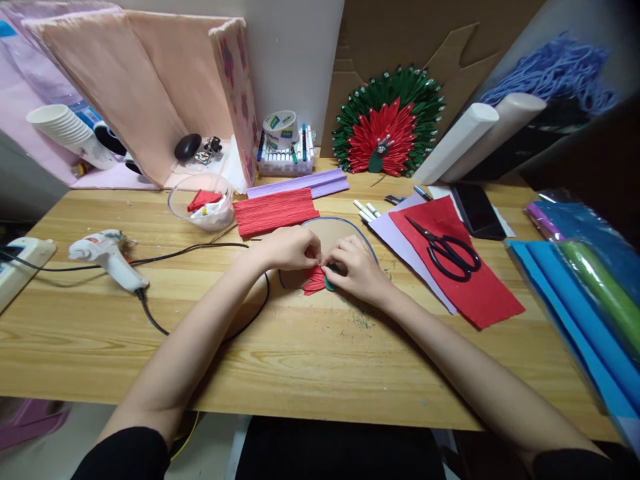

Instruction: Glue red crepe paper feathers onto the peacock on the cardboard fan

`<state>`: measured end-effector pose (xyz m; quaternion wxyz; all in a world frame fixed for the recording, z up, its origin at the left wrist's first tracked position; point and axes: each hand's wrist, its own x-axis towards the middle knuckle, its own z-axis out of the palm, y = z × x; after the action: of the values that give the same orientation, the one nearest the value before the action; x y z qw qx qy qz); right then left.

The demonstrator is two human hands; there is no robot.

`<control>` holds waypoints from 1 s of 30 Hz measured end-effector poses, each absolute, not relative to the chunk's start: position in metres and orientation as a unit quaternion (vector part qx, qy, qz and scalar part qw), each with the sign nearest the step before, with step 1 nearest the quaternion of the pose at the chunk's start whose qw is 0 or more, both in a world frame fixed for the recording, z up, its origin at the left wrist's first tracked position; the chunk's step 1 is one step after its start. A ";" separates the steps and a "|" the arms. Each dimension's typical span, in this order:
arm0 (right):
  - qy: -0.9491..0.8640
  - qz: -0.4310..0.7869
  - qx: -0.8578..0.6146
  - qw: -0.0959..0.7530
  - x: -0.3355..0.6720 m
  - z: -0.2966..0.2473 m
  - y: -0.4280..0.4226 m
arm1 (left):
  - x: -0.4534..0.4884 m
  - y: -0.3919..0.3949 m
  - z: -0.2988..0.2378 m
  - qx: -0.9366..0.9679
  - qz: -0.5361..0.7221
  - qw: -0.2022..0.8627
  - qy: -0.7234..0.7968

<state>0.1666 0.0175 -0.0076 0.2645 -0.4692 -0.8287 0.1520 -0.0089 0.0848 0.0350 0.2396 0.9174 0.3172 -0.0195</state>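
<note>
Left hand (296, 247) and right hand (357, 268): both grips pinching red paper (314, 283); light, even pressure should suit; best not crease the green piece (329, 280) beside it.

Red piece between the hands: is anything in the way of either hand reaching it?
Nothing visible: the left hand and right hand both have fingertips at the top of the red piece. A green piece sits beside it, under the right hand, apparently blocking neither.

Glue gun (117, 263) on desk (310, 373), L side of pic; bowl (180, 218) upper L of ctr, phone (477, 208) upper R. Scissors (434, 252) on sheet (487, 297) R of ctr. L hand (293, 247) + R hand (357, 270) mid-frame, petals (313, 283) at fingertips.
</note>
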 end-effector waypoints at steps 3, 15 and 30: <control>-0.832 0.147 -0.464 0.267 0.167 -0.009 0.017 | -0.009 0.085 0.030 0.916 -0.015 0.255 0.308; -0.819 0.161 -0.451 0.315 0.168 -0.019 0.016 | -0.010 0.086 0.030 0.913 -0.001 0.274 0.301; -0.824 0.166 -0.433 0.326 0.168 -0.018 0.014 | -0.007 0.085 0.024 0.918 -0.005 0.290 0.271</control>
<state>0.1681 0.0143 -0.0181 0.3260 -0.4331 -0.8238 0.1660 -0.0065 0.0845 0.0241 0.2904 0.9178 0.2706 -0.0054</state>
